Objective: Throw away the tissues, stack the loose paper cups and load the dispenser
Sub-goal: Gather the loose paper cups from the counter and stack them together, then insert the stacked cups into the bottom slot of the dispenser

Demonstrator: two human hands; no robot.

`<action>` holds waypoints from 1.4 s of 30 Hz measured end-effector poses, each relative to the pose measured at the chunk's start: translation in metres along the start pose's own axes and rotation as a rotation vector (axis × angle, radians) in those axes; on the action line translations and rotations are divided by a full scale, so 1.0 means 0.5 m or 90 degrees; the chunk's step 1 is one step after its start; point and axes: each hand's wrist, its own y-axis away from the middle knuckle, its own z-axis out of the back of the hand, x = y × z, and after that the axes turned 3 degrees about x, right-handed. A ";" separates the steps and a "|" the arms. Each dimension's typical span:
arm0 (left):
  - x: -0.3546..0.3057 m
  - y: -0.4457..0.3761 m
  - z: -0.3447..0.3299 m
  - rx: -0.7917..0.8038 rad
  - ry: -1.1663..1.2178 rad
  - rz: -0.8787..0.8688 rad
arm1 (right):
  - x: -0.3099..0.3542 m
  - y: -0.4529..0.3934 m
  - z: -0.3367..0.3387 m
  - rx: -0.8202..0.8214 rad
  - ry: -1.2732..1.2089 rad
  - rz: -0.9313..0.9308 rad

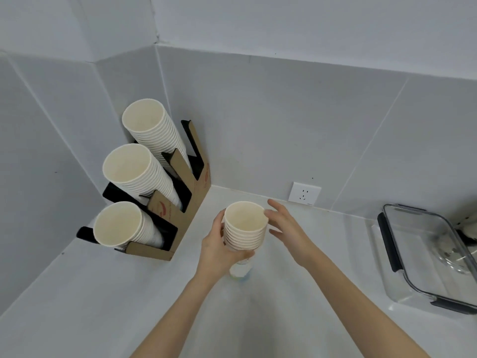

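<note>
My left hand [215, 245] grips a stack of several nested white paper cups [244, 228], held upright above the white counter [103, 293]. My right hand [285, 227] is beside the stack on its right, fingers spread, fingertips touching the top cup's rim. The cardboard and black cup dispenser [178, 202] stands in the left corner with three tilted stacks of cups: a rear stack [152, 127], a middle stack [134, 169] and a front stack [121, 224]. No tissues are in view.
A clear rectangular container with dark clips [423, 257] sits on the counter at the right. A white wall socket [304, 193] is on the tiled back wall. Grey tiled walls close off the left and back.
</note>
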 end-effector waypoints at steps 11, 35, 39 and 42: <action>-0.182 0.093 0.267 -0.202 -0.079 -0.210 | 0.228 0.054 -0.209 0.063 -0.087 0.231; -0.011 0.134 0.437 -0.233 -0.148 -0.067 | 0.133 -0.027 -0.471 0.108 -0.003 0.253; -0.006 0.133 0.442 -0.233 -0.180 -0.066 | 0.105 -0.037 -0.479 0.098 0.035 0.242; -0.016 0.120 0.452 -0.228 -0.196 -0.089 | 0.124 -0.036 -0.477 0.071 0.050 0.262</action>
